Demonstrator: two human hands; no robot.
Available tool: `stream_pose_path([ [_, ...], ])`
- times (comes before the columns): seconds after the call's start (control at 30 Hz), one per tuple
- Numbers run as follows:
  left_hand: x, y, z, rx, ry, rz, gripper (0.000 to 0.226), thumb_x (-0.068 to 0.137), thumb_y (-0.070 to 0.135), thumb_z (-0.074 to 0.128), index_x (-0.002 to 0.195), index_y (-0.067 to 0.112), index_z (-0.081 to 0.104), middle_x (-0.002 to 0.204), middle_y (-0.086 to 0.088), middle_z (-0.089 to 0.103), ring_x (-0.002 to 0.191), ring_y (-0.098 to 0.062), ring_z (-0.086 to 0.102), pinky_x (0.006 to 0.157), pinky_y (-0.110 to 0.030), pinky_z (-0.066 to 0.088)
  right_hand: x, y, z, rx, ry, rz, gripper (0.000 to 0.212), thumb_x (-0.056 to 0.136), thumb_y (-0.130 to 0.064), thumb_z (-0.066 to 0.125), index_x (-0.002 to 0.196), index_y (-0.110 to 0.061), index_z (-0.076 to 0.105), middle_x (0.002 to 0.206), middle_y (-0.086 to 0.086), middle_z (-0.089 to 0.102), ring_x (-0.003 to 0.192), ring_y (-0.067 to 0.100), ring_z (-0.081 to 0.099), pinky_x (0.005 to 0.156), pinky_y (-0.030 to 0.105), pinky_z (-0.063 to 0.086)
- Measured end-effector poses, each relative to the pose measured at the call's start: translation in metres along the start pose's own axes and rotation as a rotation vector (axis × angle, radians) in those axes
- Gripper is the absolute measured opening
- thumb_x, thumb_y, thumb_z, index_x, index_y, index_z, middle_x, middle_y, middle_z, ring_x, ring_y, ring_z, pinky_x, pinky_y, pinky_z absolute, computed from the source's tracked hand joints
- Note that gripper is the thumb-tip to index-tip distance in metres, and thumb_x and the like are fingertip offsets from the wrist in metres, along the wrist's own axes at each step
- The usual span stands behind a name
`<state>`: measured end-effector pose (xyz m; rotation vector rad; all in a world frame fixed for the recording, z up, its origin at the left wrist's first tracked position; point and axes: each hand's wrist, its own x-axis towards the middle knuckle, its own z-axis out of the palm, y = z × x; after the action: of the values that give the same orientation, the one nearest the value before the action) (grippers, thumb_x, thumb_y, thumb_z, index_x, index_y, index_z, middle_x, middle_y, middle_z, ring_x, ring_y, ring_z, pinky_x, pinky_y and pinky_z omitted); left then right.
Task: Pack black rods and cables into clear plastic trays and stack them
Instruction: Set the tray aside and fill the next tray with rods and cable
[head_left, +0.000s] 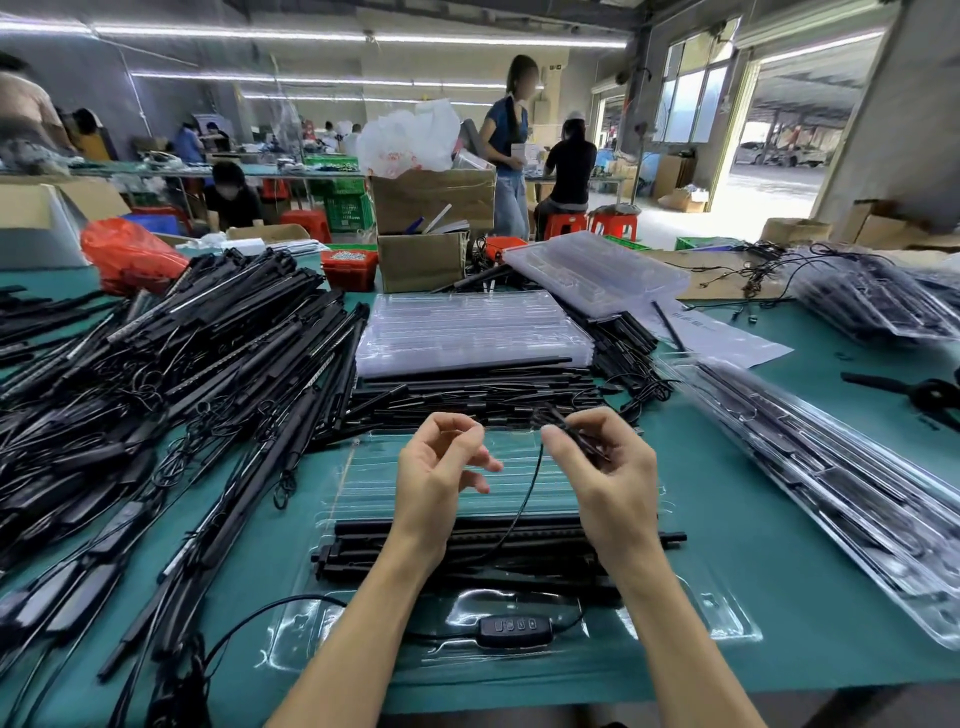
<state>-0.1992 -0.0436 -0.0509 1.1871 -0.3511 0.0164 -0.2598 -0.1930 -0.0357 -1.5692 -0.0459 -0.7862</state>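
the right hand (605, 467) pinches a bundled end of thin black cable (524, 499) between thumb and fingers, held up over the open clear plastic tray (727, 623) on the green desk (779, 545). the left hand (441, 467) hovers just beside it, fingers loosely curled and grasping nothing.

from the right grip the cable drops down and toward the person, crossing the long black rods (493, 540) already lying left to right across the tray's middle. it seems to run on to the black inline controller (514, 629) seated in the tray's near pocket, though the hands hide the link.

the bundle looks bound for a slot below the hands; the right hand is the nearer, already on it.
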Motion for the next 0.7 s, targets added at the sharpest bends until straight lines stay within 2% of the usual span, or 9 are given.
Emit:
stream_pose_path([
  [0.1,-0.003,0.000,0.000,0.073,-0.030,0.045,0.017,0.084,0.020,0.061,0.088,0.004,0.060,0.065,-0.005,0.058,0.059,-0.020,0.060,0.049,-0.026,0.045,0.000,-0.001,-0.006,0.098,0.091,-0.005,0.019,0.083,-0.017,0.067,0.069,-0.023,0.056,0.113,-0.004,0.072,0.110,0.012,0.066,0.090,0.027,0.046],
  [0.17,-0.005,0.000,0.002,0.213,-0.038,0.117,0.014,0.085,0.020,0.059,0.081,0.006,0.061,0.061,-0.003,0.059,0.055,-0.019,0.057,0.047,-0.025,0.043,0.003,-0.003,-0.009,0.325,0.100,0.047,0.021,0.085,-0.011,0.060,0.070,-0.020,0.049,0.116,0.011,0.073,0.119,0.024,0.064,0.099,0.035,0.045],
  [0.23,-0.005,0.001,0.002,0.474,-0.066,0.211,0.016,0.088,0.024,0.058,0.075,0.015,0.061,0.060,0.000,0.059,0.053,-0.015,0.053,0.048,-0.026,0.038,0.007,-0.004,-0.011,0.584,0.090,0.145,0.017,0.087,-0.011,0.056,0.076,-0.017,0.045,0.110,0.023,0.072,0.113,0.037,0.067,0.097,0.040,0.050],
  [0.3,-0.002,0.003,0.002,0.782,-0.169,0.253,0.018,0.091,0.035,0.054,0.080,0.022,0.061,0.071,0.011,0.061,0.065,-0.007,0.055,0.058,-0.024,0.040,0.009,-0.004,-0.013,0.673,0.121,0.211,0.011,0.089,-0.016,0.056,0.081,-0.015,0.049,0.100,0.023,0.074,0.101,0.041,0.071,0.086,0.040,0.056],
  [0.37,0.000,0.001,-0.001,1.135,-0.305,0.186,0.026,0.097,0.047,0.045,0.105,0.027,0.061,0.107,0.011,0.063,0.104,-0.008,0.056,0.088,-0.032,0.045,0.009,-0.003,-0.012,0.658,0.151,0.244,0.016,0.094,-0.018,0.057,0.079,-0.014,0.058,0.089,0.017,0.074,0.089,0.038,0.073,0.079,0.039,0.058],
  [0.43,-0.005,-0.003,-0.006,1.435,-0.419,-0.019,0.043,0.102,0.058,0.031,0.138,0.038,0.043,0.151,0.001,0.039,0.144,-0.019,0.026,0.117,-0.043,0.021,0.009,-0.004,-0.013,0.646,0.176,0.261,0.025,0.099,-0.020,0.055,0.076,-0.017,0.065,0.081,0.013,0.072,0.079,0.034,0.073,0.073,0.037,0.059],
  [0.53,-0.018,-0.009,-0.016,1.607,-0.475,-0.218,0.058,0.098,0.068,0.009,0.154,0.051,0.003,0.168,-0.002,-0.009,0.152,-0.024,-0.019,0.119,-0.051,-0.013,0.010,-0.005,-0.015,0.648,0.188,0.265,0.014,0.100,-0.024,0.054,0.090,-0.016,0.060,0.076,0.012,0.070,0.069,0.030,0.071,0.066,0.036,0.059],
  [0.6,-0.026,-0.012,-0.020,1.666,-0.439,-0.199,0.062,0.096,0.071,0.005,0.153,0.052,-0.012,0.167,-0.003,-0.015,0.152,-0.025,-0.023,0.119,-0.051,-0.017,0.009,-0.004,-0.017,0.649,0.182,0.262,0.010,0.102,-0.024,0.053,0.095,-0.018,0.057,0.074,0.011,0.067,0.064,0.026,0.068,0.063,0.035,0.058],
  [0.7,-0.028,-0.014,-0.019,1.704,-0.374,-0.134,0.069,0.092,0.076,0.002,0.154,0.050,-0.012,0.168,-0.003,-0.011,0.153,-0.025,-0.019,0.119,-0.051,-0.016,0.009,-0.001,-0.022,0.601,0.199,0.268,0.009,0.102,-0.022,0.054,0.095,-0.016,0.056,0.067,0.009,0.062,0.056,0.021,0.060,0.053,0.032,0.053],
])
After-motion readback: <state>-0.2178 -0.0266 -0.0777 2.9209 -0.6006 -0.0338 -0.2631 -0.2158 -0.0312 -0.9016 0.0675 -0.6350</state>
